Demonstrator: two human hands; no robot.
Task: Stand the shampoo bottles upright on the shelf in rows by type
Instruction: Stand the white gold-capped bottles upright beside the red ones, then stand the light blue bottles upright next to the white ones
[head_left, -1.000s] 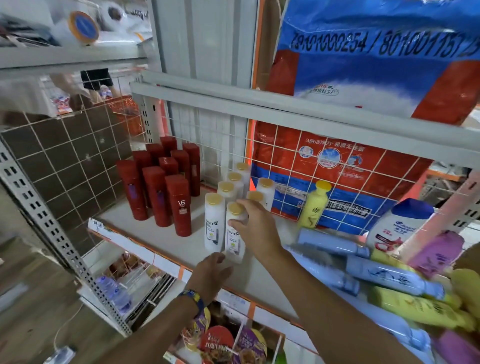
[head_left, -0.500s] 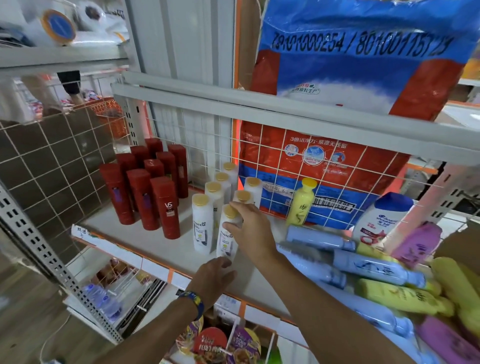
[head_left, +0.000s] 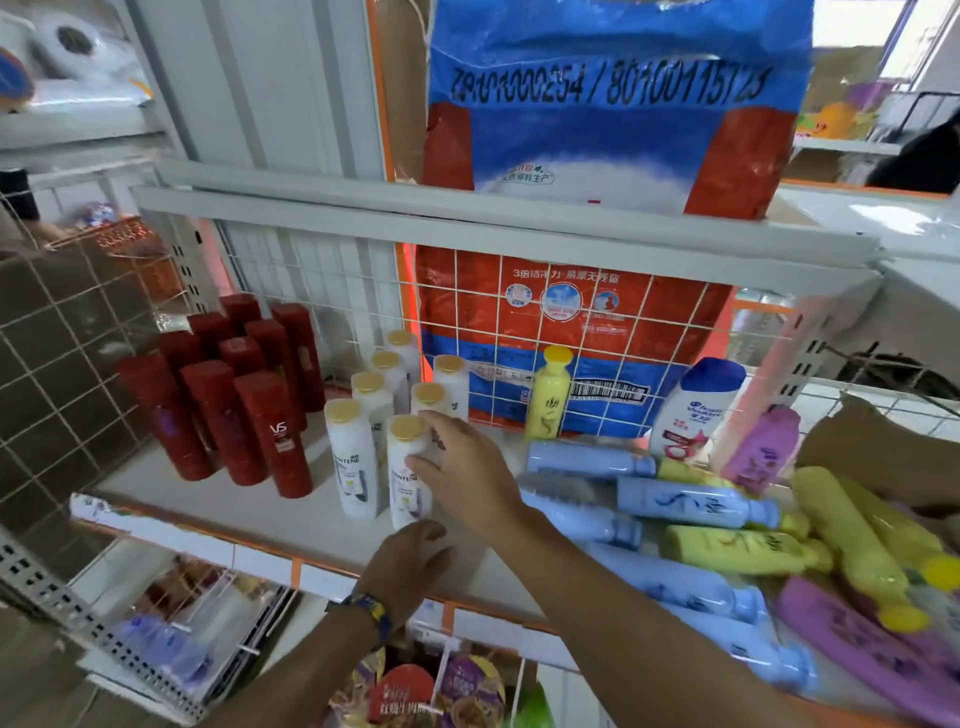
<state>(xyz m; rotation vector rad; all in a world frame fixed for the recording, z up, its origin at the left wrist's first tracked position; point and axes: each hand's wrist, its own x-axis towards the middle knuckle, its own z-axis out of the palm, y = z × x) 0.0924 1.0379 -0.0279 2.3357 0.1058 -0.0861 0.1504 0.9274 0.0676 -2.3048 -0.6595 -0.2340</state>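
VS bottles (head_left: 272, 431) left of Pantene bottles (head_left: 353, 457) (upright); lying bottles (head_left: 685, 501) right.

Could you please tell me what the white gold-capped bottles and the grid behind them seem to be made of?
White round bottles with gold caps: probably opaque plastic, smooth satin finish, judging by their moulded shoulders and soft sheen. White wire grid back panel: apparently painted metal wire, thin rods crossing in squares.
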